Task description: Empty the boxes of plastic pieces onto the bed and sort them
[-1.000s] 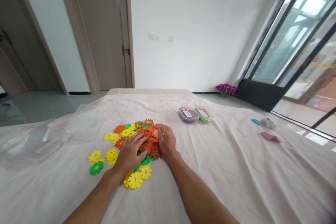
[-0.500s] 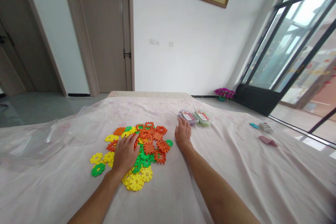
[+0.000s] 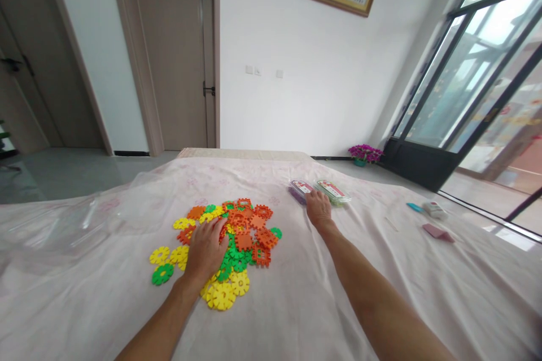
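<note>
My left hand [image 3: 207,251] lies flat on the left side of a loose pile of plastic interlocking pieces, its fingers stretched out. The pile holds orange square pieces [image 3: 243,241], green snowflake discs [image 3: 238,264] and yellow snowflake discs [image 3: 222,296]. My right hand [image 3: 319,208] is at the near side of two clear plastic boxes, its fingers bent at the gap between them. One is a box with purple contents [image 3: 298,194], the other a box with green contents [image 3: 336,194]; both have white and red labels. The fingertips are partly hidden, and I see nothing lifted.
Clear plastic packaging [image 3: 80,223] lies left of the pile on the pale patterned cloth [image 3: 288,316]. At the right are a light blue item [image 3: 415,207], a small white block [image 3: 435,210] and a folded pink piece [image 3: 438,233]. Beyond the table are a wall and doors.
My right hand has moved right, from the purple box's near left side to the gap between the boxes. The boxes sit slightly farther apart. My left hand stays on the pile; the view shifts a little.
</note>
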Demonstrator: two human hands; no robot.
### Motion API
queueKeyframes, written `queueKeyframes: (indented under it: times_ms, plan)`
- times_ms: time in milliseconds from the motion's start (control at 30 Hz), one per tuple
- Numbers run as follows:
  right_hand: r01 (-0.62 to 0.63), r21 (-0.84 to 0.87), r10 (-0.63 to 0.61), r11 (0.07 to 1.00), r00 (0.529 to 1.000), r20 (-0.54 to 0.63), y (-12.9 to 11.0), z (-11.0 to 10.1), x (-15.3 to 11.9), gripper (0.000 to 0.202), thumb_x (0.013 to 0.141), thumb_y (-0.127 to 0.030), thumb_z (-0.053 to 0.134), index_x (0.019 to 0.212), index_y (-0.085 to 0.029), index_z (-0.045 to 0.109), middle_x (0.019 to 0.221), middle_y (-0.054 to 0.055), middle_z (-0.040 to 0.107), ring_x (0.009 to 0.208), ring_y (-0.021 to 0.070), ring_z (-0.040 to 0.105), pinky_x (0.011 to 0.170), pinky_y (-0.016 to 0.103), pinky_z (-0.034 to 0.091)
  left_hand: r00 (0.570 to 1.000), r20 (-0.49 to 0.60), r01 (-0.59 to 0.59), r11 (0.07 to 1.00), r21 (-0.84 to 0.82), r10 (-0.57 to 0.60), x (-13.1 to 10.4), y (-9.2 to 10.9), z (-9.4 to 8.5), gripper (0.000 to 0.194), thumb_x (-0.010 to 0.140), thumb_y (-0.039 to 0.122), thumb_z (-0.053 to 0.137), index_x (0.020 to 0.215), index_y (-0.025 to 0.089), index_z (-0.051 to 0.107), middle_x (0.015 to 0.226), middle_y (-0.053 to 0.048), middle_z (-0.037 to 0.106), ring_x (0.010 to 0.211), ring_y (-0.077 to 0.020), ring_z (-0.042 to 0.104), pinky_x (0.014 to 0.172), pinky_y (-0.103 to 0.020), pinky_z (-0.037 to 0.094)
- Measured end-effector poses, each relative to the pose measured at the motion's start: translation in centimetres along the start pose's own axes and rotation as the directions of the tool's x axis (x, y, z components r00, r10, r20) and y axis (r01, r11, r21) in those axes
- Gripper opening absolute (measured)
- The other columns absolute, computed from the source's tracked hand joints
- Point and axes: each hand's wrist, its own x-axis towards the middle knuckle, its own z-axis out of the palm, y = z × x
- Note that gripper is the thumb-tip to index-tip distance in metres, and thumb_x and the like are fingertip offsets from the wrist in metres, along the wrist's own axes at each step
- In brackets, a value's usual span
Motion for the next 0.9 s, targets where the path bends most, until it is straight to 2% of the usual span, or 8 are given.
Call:
queueKeyframes:
  times_ms: [100,233,300,367,467,600,733,900]
  plan:
    - [0.070,0.059,-0.070,0.996,0.998,0.004,-2.2,-2.4,0.2,0.026,0.092,-0.015,0.050,0.104,-0.018,0.072,0.109,0.018,0.065,0.107,0.0308,0.053,0.090,0.043,0.037,1.000,-0.010,0.009,1.000,-0.008,-0.010,0.0,0.1,0.1,0.042,0.093,0.027,0.049,0.132,0.018,0.061,0.134,-0.013,0.063,0.126,-0.0279,0.054,0.112,-0.048,0.036]
    - [0.183,0.249,-0.176,0.951,0.983,-0.052,-8.3,-6.6,-0.5,0.023,0.091,-0.024,0.057,0.107,-0.022,0.073,0.107,0.013,0.068,0.101,0.0278,0.059,0.088,0.039,0.041,0.997,-0.064,0.047,0.999,-0.021,-0.048,-0.1,0.3,0.1,0.038,0.094,0.033,0.048,0.128,0.020,0.063,0.132,-0.010,0.065,0.129,-0.0296,0.052,0.114,-0.051,0.034]
    - [0.243,0.444,-0.229,0.862,0.970,-0.085,-11.1,-8.5,-1.1,0.025,0.092,-0.031,0.058,0.114,-0.027,0.072,0.108,0.007,0.071,0.103,0.0250,0.061,0.087,0.036,0.044,0.994,-0.097,0.048,0.998,-0.047,-0.052,-0.3,0.3,0.0,0.038,0.095,0.035,0.047,0.127,0.021,0.063,0.131,-0.009,0.066,0.132,-0.0296,0.050,0.116,-0.052,0.032]
    - [0.299,0.646,-0.314,0.702,0.944,-0.096,-12.8,-9.6,-1.5,0.026,0.095,-0.036,0.057,0.115,-0.029,0.071,0.106,0.004,0.073,0.099,0.0217,0.065,0.087,0.033,0.047,0.992,-0.119,0.024,0.996,-0.082,-0.033,-0.4,0.4,-0.2,0.039,0.096,0.036,0.046,0.129,0.022,0.061,0.132,-0.009,0.065,0.134,-0.0290,0.049,0.117,-0.052,0.030]
    - [0.258,0.822,-0.354,0.508,0.932,-0.074,-12.7,-9.7,-1.9,0.025,0.093,-0.029,0.056,0.110,-0.026,0.074,0.109,0.002,0.075,0.103,0.0210,0.067,0.094,0.035,0.049,0.994,-0.113,-0.028,0.991,-0.134,0.013,-0.6,0.5,-0.6,0.042,0.097,0.039,0.045,0.133,0.021,0.058,0.134,-0.010,0.064,0.133,-0.0284,0.050,0.117,-0.051,0.032]
    - [0.148,0.908,-0.471,0.393,0.880,0.061,-10.3,-8.4,-2.9,0.037,0.076,-0.009,0.057,0.105,-0.023,0.075,0.113,0.002,0.075,0.110,0.0234,0.067,0.101,0.039,0.048,0.995,-0.085,-0.068,0.978,-0.197,0.052,-0.5,0.6,-1.0,0.043,0.099,0.039,0.043,0.134,0.020,0.057,0.131,-0.010,0.065,0.127,-0.0273,0.055,0.113,-0.050,0.038]
    - [0.379,0.837,-0.558,0.394,0.822,-0.110,-9.6,-7.6,-4.7,0.047,0.074,-0.009,0.064,0.117,-0.028,0.072,0.128,0.003,0.069,0.123,0.0244,0.060,0.109,0.043,0.042,0.991,-0.118,-0.082,0.970,-0.230,0.055,-0.4,0.7,-1.1,0.048,0.096,0.040,0.048,0.139,0.019,0.052,0.135,-0.013,0.061,0.128,-0.0282,0.055,0.111,-0.049,0.039]
    - [0.513,0.745,-0.531,0.426,0.809,-0.254,-10.9,-6.4,-6.3,0.031,0.089,-0.036,0.070,0.119,-0.031,0.071,0.125,0.005,0.071,0.122,0.0229,0.062,0.107,0.041,0.044,0.990,-0.132,-0.091,0.941,-0.325,0.050,-0.6,0.4,-0.7,0.067,0.093,0.038,0.054,0.153,0.019,0.031,0.145,-0.016,0.053,0.134,-0.0279,0.051,0.112,-0.048,0.040]
